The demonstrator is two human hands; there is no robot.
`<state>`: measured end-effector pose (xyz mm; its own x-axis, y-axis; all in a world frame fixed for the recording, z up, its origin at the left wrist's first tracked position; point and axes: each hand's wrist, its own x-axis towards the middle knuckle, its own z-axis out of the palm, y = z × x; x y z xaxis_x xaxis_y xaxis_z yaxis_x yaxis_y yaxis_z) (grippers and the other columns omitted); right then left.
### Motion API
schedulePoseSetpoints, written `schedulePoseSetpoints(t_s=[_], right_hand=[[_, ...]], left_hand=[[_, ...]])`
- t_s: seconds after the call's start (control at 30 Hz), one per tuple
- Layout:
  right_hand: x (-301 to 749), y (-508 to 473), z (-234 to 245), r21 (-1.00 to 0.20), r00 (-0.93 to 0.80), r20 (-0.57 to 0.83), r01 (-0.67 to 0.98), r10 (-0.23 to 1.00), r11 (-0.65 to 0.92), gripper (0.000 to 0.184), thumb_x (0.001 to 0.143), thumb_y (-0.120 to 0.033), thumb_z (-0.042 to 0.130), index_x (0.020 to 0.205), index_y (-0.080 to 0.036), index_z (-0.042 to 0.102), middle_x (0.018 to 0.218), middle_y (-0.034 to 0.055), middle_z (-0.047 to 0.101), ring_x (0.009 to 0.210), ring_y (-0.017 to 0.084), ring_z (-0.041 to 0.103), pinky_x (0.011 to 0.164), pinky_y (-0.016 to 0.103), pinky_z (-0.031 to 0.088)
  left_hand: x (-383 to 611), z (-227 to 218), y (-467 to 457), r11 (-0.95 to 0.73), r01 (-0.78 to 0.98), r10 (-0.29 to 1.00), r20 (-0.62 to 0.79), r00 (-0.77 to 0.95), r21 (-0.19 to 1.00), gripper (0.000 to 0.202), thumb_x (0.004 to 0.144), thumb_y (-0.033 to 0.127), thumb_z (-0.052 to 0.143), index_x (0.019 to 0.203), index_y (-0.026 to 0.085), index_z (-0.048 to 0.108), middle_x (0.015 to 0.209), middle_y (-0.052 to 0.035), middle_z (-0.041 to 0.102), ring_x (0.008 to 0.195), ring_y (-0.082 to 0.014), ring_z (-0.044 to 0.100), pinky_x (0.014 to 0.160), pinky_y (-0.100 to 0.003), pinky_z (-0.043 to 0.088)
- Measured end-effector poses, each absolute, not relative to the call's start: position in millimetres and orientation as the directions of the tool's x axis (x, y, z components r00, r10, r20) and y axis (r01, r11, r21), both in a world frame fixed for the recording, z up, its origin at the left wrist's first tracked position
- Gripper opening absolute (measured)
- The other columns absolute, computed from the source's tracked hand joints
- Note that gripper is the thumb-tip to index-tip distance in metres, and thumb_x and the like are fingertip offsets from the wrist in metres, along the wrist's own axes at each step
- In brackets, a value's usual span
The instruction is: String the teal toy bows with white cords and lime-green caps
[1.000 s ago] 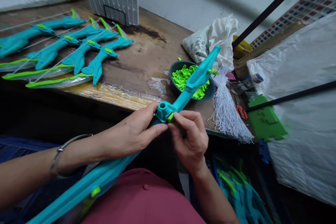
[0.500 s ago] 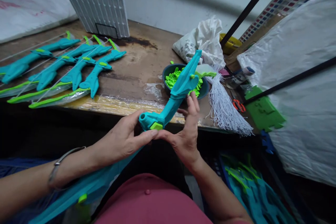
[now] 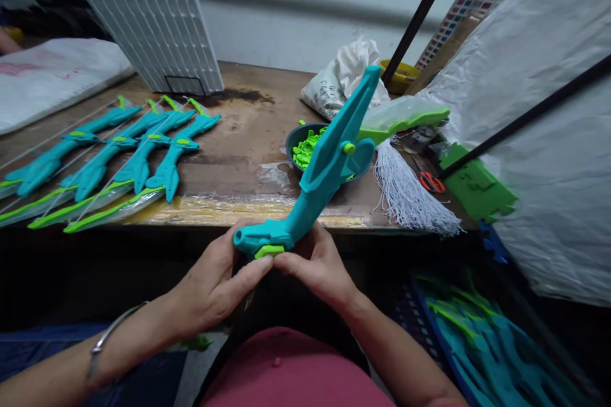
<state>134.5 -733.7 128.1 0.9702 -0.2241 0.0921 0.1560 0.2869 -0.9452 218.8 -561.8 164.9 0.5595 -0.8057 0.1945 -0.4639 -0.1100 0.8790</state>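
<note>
A teal toy bow (image 3: 317, 175) is held upright at a slant over the table's front edge, one pale limb with a green edge pointing right. My left hand (image 3: 222, 283) is closed round its middle, the thumb pressing a lime-green piece (image 3: 270, 252) on the bow's side. From the other side my right hand (image 3: 317, 264) grips the same part, its thumb tip against that green piece. Fingers of both hands are partly hidden behind the bow. Just behind it stands a dark bowl (image 3: 289, 140) of small lime-green pieces (image 3: 305, 151).
Several strung teal bows (image 3: 155, 140) lie on the table (image 3: 229, 165) at left, before a white grid panel (image 3: 138, 19). White strings (image 3: 405, 194), orange-handled scissors (image 3: 431, 182) and a white sack (image 3: 341, 76) are at right. A blue crate (image 3: 429, 331) below holds more bow parts.
The bow has turned in my hands, its lower end swinging out of sight and its pale limb showing more at right. My right fingers have folded in from spread to gripping the bow.
</note>
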Motion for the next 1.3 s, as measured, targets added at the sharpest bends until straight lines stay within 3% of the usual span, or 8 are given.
schedulePoseSetpoints(t_s=[0.37, 0.5, 0.6, 0.7, 0.8, 1.0, 1.2, 1.3], right_hand=[[124.3, -739.6, 122.4, -0.978, 0.967, 0.116, 0.151, -0.227, 0.142, 0.034, 0.074, -0.030, 0.085, 0.104, -0.021, 0.071, 0.103, 0.0022, 0.076, 0.099, 0.023, 0.071, 0.095, 0.037, 0.055], [134.8, -754.0, 107.6, -0.994, 0.976, 0.109, 0.109, -0.188, -0.008, 0.042, 0.072, -0.039, 0.086, 0.105, -0.020, 0.069, 0.104, 0.0018, 0.074, 0.097, 0.021, 0.068, 0.089, 0.033, 0.054], [141.6, -787.6, 91.0, -0.960, 0.981, 0.136, 0.097, -0.136, -0.261, 0.034, 0.085, -0.042, 0.075, 0.110, -0.019, 0.068, 0.103, 0.0019, 0.074, 0.090, 0.018, 0.068, 0.080, 0.028, 0.054], [141.1, -844.1, 73.8, -0.753, 0.860, 0.135, -0.234, -0.492, -0.616, 0.023, 0.096, -0.038, 0.061, 0.102, -0.018, 0.070, 0.099, 0.0045, 0.074, 0.089, 0.017, 0.068, 0.081, 0.027, 0.052], [136.6, -902.7, 57.7, -0.515, 0.616, 0.202, -0.594, -0.761, -0.618, 0.030, 0.097, -0.034, 0.058, 0.111, -0.008, 0.066, 0.113, 0.0220, 0.069, 0.104, 0.030, 0.066, 0.091, 0.040, 0.048], [131.2, -946.4, 31.6, -0.328, 0.497, 0.133, -0.794, -0.858, -0.511, 0.030, 0.096, -0.023, 0.053, 0.106, 0.000, 0.068, 0.110, 0.0329, 0.067, 0.106, 0.041, 0.067, 0.086, 0.045, 0.047], [128.8, -960.1, 36.1, -0.325, 0.495, 0.070, -0.810, -0.866, -0.488, 0.027, 0.089, -0.016, 0.050, 0.094, -0.004, 0.074, 0.095, 0.0276, 0.071, 0.097, 0.036, 0.069, 0.085, 0.041, 0.047], [125.7, -956.4, 46.2, -0.391, 0.547, 0.054, -0.758, -0.836, -0.521, 0.026, 0.086, -0.017, 0.048, 0.088, -0.008, 0.073, 0.088, 0.0232, 0.071, 0.091, 0.033, 0.068, 0.084, 0.041, 0.048]], left_hand=[[207.5, 131.1, -566.7, -0.035, -0.554, -0.765, 0.334, 0.551, 0.832, 0.033, 0.098, 0.024, 0.057, 0.131, 0.027, 0.053, 0.121, -0.0010, 0.067, 0.106, -0.0135, 0.064, 0.097, -0.021, 0.047], [215.9, 120.7, -568.7, -0.158, -0.297, -0.751, 0.081, 0.656, 0.942, 0.040, 0.094, 0.038, 0.065, 0.130, 0.023, 0.057, 0.130, -0.0063, 0.067, 0.121, -0.0225, 0.062, 0.106, -0.029, 0.048], [228.3, 109.6, -561.6, -0.178, 0.163, -0.749, -0.241, 0.617, 0.970, 0.069, 0.081, 0.047, 0.076, 0.141, 0.023, 0.051, 0.134, -0.0101, 0.067, 0.122, -0.0330, 0.064, 0.103, -0.040, 0.054], [240.0, 98.6, -551.9, -0.127, 0.575, -0.779, -0.440, 0.447, 0.808, 0.072, 0.074, 0.044, 0.077, 0.138, 0.021, 0.056, 0.118, -0.0130, 0.074, 0.105, -0.0372, 0.071, 0.087, -0.046, 0.060], [244.1, 93.5, -550.4, -0.051, 0.704, -0.753, -0.491, 0.439, 0.708, 0.050, 0.077, 0.035, 0.074, 0.123, 0.017, 0.066, 0.107, -0.0145, 0.076, 0.094, -0.0322, 0.073, 0.082, -0.042, 0.060], [234.8, 92.7, -569.3, -0.065, 0.496, -0.717, -0.387, 0.580, 0.866, 0.072, 0.070, 0.031, 0.086, 0.136, 0.023, 0.058, 0.122, -0.0099, 0.072, 0.105, -0.0258, 0.070, 0.088, -0.032, 0.058], [234.6, 69.5, -576.1, -0.249, -0.249, -0.555, 0.073, 0.829, 0.936, 0.085, 0.079, 0.026, 0.074, 0.154, 0.023, 0.036, 0.160, -0.0127, 0.043, 0.145, -0.0304, 0.043, 0.123, -0.046, 0.031], [240.5, 62.8, -572.7, -0.265, -0.163, -0.495, 0.011, 0.869, 0.950, 0.100, 0.072, 0.028, 0.079, 0.157, 0.024, 0.025, 0.156, -0.0147, 0.044, 0.135, -0.0320, 0.053, 0.116, -0.050, 0.040]])
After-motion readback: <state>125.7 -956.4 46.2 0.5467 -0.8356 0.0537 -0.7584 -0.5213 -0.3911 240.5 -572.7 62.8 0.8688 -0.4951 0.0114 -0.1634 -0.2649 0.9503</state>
